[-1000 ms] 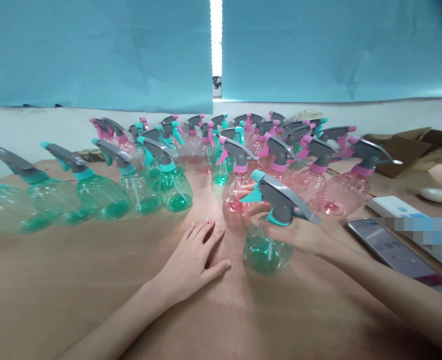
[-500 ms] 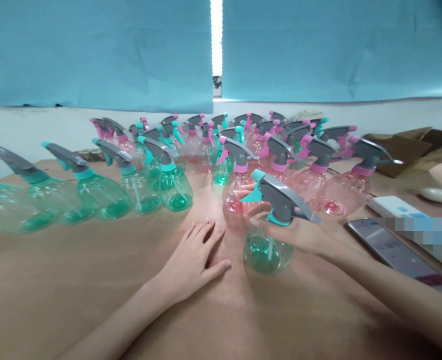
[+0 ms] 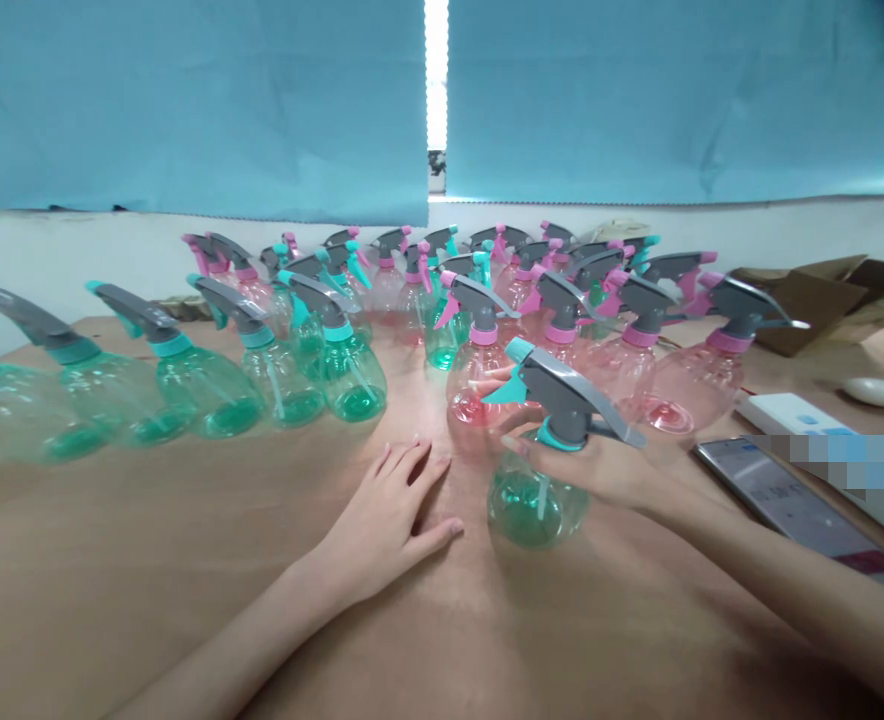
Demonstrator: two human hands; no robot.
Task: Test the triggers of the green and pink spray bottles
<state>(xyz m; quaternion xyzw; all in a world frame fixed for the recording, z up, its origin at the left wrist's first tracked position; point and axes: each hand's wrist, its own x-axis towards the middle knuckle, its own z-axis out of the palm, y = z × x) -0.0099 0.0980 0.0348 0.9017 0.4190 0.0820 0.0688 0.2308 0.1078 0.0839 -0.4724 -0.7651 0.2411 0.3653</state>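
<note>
My left hand [image 3: 386,525] lies flat on the wooden table, palm down, with its fingers spread and nothing in it. To its right, my right hand [image 3: 611,468] reaches behind a green spray bottle [image 3: 532,505] and grips it around the neck. This bottle has a grey head with a turquoise nozzle and trigger, pointing left. Part of the hand is hidden behind the bottle and its head. Just beyond stands a pink spray bottle [image 3: 479,385], near my right fingertips.
Several green spray bottles [image 3: 213,390] line the left side, and several pink ones [image 3: 689,385] the right, with more behind. At the right are a phone [image 3: 787,500], a white box [image 3: 794,415], a white mouse [image 3: 878,391] and an opened cardboard box [image 3: 809,310].
The view has shifted very slightly. Both hands and the green spray bottle keep the same positions on the table.
</note>
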